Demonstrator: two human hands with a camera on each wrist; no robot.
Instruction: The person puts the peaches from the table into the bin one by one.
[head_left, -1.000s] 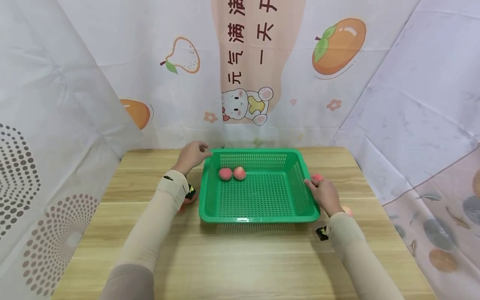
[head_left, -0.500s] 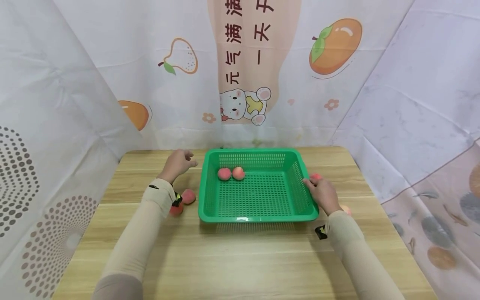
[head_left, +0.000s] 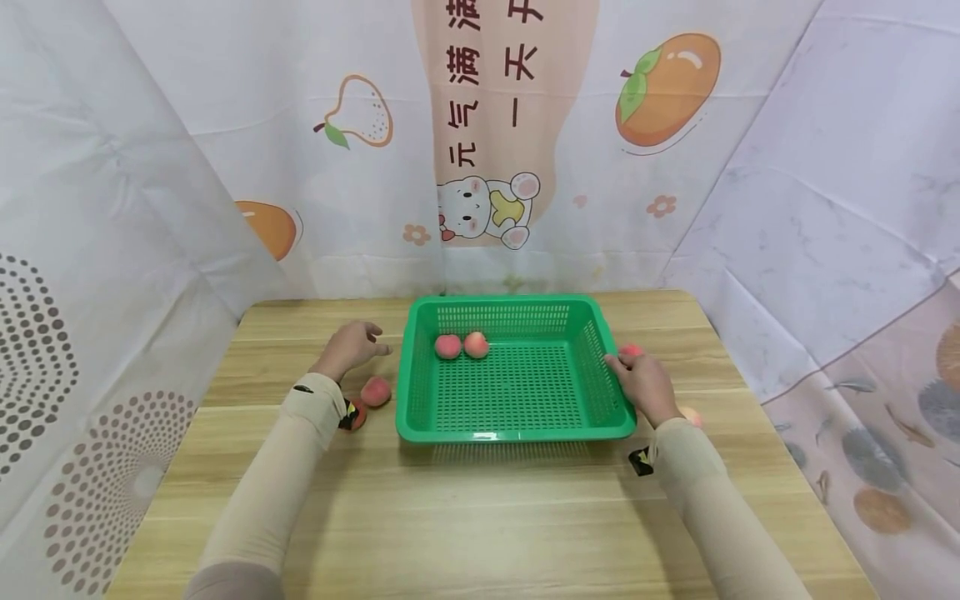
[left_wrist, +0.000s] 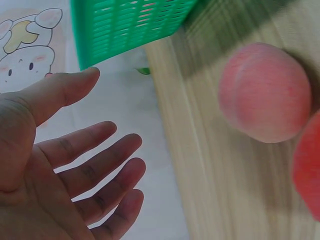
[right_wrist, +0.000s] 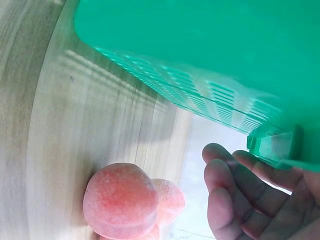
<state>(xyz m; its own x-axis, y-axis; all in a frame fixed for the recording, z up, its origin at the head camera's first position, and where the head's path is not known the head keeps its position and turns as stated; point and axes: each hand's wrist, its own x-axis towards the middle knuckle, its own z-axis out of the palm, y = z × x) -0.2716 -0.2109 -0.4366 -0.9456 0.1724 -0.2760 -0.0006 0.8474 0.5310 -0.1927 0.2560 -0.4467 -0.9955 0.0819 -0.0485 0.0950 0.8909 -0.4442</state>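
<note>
A green plastic basket (head_left: 517,435) stands on the table, with two peaches (head_left: 448,347) inside at its back left. My left hand (head_left: 351,346) hovers left of the basket, fingers spread and relaxed, holding nothing; in the left wrist view its thumb (left_wrist: 75,87) overlaps the basket's lower corner. Beneath and in front of that hand lie a pink peach (head_left: 376,391) and a redder fruit (head_left: 362,410), partly covered by the wrist strap. My right hand (head_left: 647,385) holds the basket's right rim, its fingers (right_wrist: 220,175) curled below the edge in the right wrist view.
Right of the basket, a red fruit (head_left: 631,350) and a paler peach (head_left: 691,415) are partly hidden by my right hand and sleeve. The wooden table (head_left: 480,517) ends at a printed cloth (head_left: 345,267) behind, with more cloth on both sides.
My left hand has left the basket's left rim and moved left and toward me, uncovering the pink peach. The right hand stays on the right rim.
</note>
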